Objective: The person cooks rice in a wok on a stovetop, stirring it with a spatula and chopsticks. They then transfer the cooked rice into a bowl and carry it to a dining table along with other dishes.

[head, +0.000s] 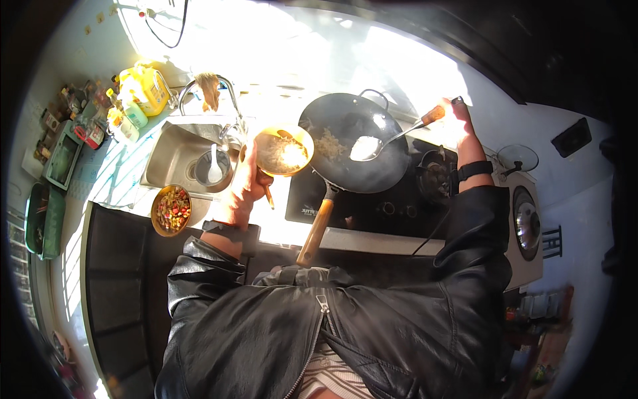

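Note:
My left hand (244,187) holds a yellow bowl (260,164) of rice at the left rim of a dark wok (381,174). A thin brown stick, perhaps chopsticks, shows below that hand. Some rice (329,145) lies in the wok's left part. My right hand (456,122) grips the wooden handle of a metal wok spatula (368,148), whose bright head is over the wok. The wok stands on a black stove (309,194), its wooden handle (317,232) pointing towards me. Strong sunlight washes out part of both hands.
A steel sink (164,149) holds a bowl with a white spoon (215,164). Beside it stands a bowl of chopped vegetables (171,209). A smaller dark pan (432,174) sits right of the wok. Bottles and a yellow jug (144,90) stand back left; a glass lid (518,157) lies right.

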A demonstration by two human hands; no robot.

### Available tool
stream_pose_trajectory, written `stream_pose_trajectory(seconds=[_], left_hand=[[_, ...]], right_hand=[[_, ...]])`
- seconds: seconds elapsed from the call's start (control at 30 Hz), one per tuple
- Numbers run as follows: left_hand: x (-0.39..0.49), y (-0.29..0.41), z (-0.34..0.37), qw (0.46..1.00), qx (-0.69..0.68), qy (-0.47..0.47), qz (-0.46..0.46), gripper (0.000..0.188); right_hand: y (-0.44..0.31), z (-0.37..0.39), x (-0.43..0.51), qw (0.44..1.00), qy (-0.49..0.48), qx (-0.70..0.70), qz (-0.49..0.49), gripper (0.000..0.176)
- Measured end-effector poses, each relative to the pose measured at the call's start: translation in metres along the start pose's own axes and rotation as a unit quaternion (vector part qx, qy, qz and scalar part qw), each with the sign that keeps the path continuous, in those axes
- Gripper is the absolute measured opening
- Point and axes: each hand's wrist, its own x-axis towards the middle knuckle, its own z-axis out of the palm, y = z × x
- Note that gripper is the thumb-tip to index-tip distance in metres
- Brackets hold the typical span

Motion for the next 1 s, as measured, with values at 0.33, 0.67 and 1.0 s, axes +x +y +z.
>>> stream_pose_trajectory(seconds=[0.33, 0.67, 1.0], left_hand=[[0.006, -0.004, -0.004, 1.0, -0.014, 0.024, -0.01, 0.035], [0.008, -0.005, -0.011, 1.0, -0.007, 0.024, -0.019, 0.037], [0.009, -0.001, -0.005, 1.0, 0.001, 0.021, -0.017, 0.045]], right_hand=[[0.016, 0.034, -0.042, 0.976, -0.088, 0.194, 0.043, 0.023], [0.015, -0.029, -0.035, 0.998, 0.036, -0.022, 0.047, 0.02], [0.122, 0.126, -0.131, 0.894, 0.184, 0.408, 0.007, 0.018]])
